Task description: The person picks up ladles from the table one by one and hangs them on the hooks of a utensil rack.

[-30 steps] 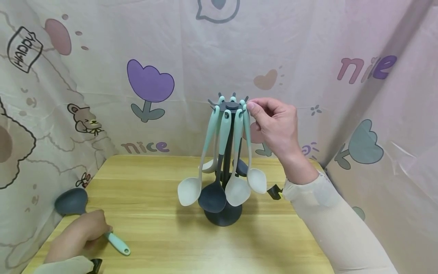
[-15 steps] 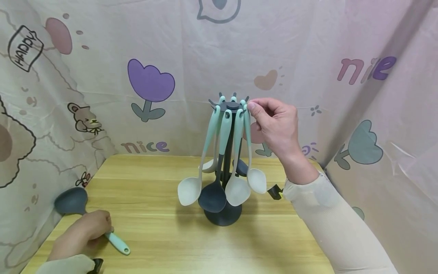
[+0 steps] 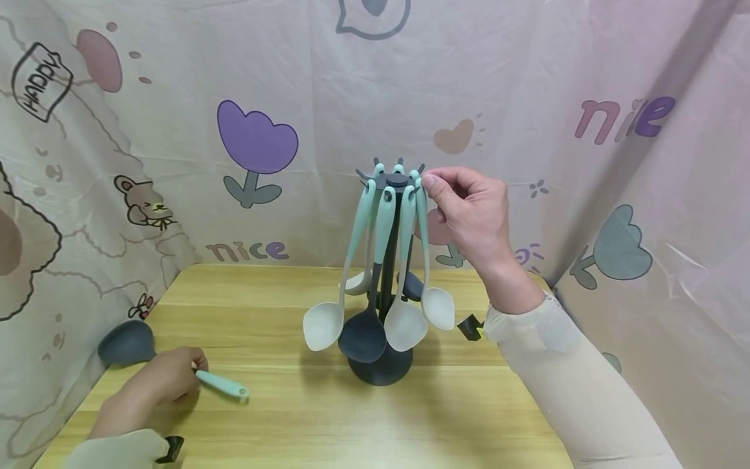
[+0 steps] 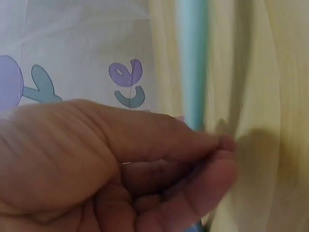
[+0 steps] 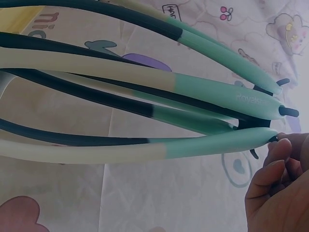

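Note:
My left hand (image 3: 170, 378) pinches a ladle (image 3: 127, 342) with a dark grey bowl and a mint handle, at the left of the table. In the left wrist view, thumb and fingers close round the mint handle (image 4: 194, 67), and its shadow falls on the wood beside it. A dark utensil rack (image 3: 381, 366) stands mid-table, hung with several mint-handled utensils, some white and some dark grey. My right hand (image 3: 477, 205) pinches a hook at the rack's top right, where a white ladle (image 3: 438, 309) hangs. The hook's tip is hidden by my fingers in the right wrist view.
The wooden table (image 3: 263, 430) is bounded by a patterned cloth (image 3: 351, 98) at the back and both sides. The hanging bowls spread out around the rack's base. Dark straps show near both sleeves.
My left hand has moved right and slightly away, swinging the ladle's handle end up and to the right. The right hand keeps its place at the rack.

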The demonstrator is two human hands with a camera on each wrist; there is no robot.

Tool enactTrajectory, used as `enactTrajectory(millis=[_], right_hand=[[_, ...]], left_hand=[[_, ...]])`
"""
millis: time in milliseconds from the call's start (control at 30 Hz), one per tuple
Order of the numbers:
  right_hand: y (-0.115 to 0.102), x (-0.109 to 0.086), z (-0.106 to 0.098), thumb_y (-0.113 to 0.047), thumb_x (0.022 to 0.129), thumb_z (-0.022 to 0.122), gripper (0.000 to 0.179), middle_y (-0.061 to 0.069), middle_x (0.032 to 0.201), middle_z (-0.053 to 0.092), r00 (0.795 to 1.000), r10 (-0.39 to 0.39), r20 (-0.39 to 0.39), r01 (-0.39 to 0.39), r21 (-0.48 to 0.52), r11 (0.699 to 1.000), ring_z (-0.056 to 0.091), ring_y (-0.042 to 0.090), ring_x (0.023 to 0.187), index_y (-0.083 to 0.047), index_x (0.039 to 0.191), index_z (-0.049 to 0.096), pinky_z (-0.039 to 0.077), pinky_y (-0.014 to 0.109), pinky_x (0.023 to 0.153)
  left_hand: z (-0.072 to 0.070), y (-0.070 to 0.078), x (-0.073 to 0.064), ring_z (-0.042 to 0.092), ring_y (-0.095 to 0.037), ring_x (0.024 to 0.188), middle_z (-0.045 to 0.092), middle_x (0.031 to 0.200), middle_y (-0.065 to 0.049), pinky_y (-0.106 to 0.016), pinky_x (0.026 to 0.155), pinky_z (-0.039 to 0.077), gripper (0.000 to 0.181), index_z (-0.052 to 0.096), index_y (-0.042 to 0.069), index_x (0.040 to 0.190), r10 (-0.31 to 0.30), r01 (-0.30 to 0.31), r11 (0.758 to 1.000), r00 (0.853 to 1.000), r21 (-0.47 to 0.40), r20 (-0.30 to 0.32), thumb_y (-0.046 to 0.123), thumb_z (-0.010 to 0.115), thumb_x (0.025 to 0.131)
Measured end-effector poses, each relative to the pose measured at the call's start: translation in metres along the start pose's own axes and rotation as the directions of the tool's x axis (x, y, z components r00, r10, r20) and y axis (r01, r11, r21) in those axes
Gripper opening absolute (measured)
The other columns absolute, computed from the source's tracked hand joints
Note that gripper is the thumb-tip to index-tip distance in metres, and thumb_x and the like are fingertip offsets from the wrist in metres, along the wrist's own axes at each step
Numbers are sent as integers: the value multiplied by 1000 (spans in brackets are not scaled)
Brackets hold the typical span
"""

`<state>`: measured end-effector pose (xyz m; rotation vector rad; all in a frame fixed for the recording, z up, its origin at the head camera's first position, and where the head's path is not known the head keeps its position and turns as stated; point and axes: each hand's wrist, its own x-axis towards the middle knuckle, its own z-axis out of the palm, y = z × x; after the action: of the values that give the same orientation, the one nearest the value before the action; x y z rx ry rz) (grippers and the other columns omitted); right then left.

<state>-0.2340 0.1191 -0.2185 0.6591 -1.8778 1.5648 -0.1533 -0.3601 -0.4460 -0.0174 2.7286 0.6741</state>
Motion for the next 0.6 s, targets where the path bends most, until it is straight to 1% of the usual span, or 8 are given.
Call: enactTrajectory(millis=[100,167,267,300,367,467,533,600], right_hand=[[0,0,0,-9,96,78,14,6,83,75,1000,-2,0,2,0,1000,56,9,53,2,105,81,53,22,52],[0,0,0,-8,97,78,13,6,83,75,1000,-4,3,4,-2,1000,56,9,54,2,105,81,53,23,52],[-1,0,0,-8,97,78,13,5,83,75,1000,-2,3,2,-3,1000,56,9,54,2,105,81,53,21,53],[-1,0,0,-8,97,78,13,4,83,75,1000,-3,1,3,-4,1000,56,9,54,2,105,81,52,21,52],[-1,1,-1,-8,97,78,13,4,83,75,1000,-3,-2,3,-7,1000,56,9,54,2,105,81,52,21,52],[-1,1,-1,-9,97,78,14,6,83,75,1000,-6,-3,6,-13,1000,56,11,54,2,105,81,52,20,52],[-1,0,-1,-9,97,78,14,9,84,75,1000,-3,1,3,-13,1000,56,12,55,2,105,81,52,20,52],[0,0,-1,-10,97,78,14,9,84,75,1000,2,5,-2,-14,1000,56,12,55,2,105,81,52,20,53]], left_hand=[[-3,7,1,41,-12,48,49,55,1,-28,49,36,14,62,14,95,17,-16,999,999,39,-41,5,71,90],[-6,14,1,45,-14,54,56,63,2,-31,52,38,11,64,15,99,48,-41,995,996,92,-80,11,73,95],[-11,26,2,48,-17,61,63,74,2,-33,56,39,11,67,13,105,98,-74,986,982,149,-164,16,75,97],[-13,30,2,48,-17,64,64,79,2,-34,57,39,12,69,12,106,127,-94,981,971,169,-200,16,76,97],[-16,40,1,50,-18,66,65,83,0,-34,58,41,16,71,9,109,177,-125,973,942,193,-284,15,77,96],[-20,54,-1,54,-18,70,65,90,-5,-33,58,43,20,73,7,113,235,-165,965,887,202,-397,15,78,95],[-22,62,-2,57,-18,73,67,97,-10,-32,59,44,22,73,8,116,249,-180,965,854,189,-458,17,78,96],[-24,69,-3,57,-18,72,69,99,-11,-31,57,43,23,72,9,118,241,-189,970,837,153,-491,20,76,99]])
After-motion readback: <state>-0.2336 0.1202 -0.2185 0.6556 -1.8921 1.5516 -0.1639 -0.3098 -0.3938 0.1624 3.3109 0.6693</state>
